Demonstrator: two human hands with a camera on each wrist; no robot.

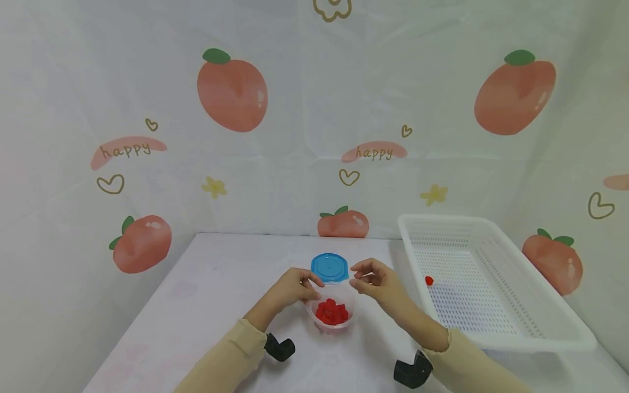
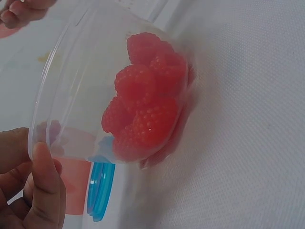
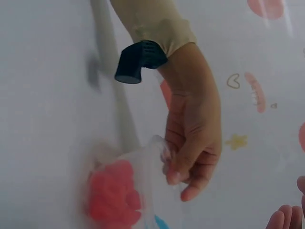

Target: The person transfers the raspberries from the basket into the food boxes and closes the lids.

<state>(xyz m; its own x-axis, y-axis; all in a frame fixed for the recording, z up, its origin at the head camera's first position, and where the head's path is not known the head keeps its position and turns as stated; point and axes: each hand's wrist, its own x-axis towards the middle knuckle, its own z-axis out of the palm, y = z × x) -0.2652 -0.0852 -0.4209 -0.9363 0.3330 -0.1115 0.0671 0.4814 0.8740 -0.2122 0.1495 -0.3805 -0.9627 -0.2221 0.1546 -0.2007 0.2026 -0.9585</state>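
Note:
A clear round plastic tub [image 1: 348,295] stands on the table with several red raspberries [image 1: 332,313] heaped at its bottom. My left hand [image 1: 293,286] pinches the tub's rim on the left side, thumb and finger on its edge in the left wrist view. Over the tub's far right side hovers my right hand [image 1: 377,283], fingers loosely bent and nothing visible in them. The left wrist view shows that hand apart from the tub. Just behind the tub lies its blue lid [image 1: 329,267].
To the right stands a white perforated plastic basket [image 1: 484,292], with a single raspberry [image 1: 429,280] near its left wall. A white cloth backdrop [image 1: 295,180] with printed fruit hangs behind the white table [image 1: 196,305].

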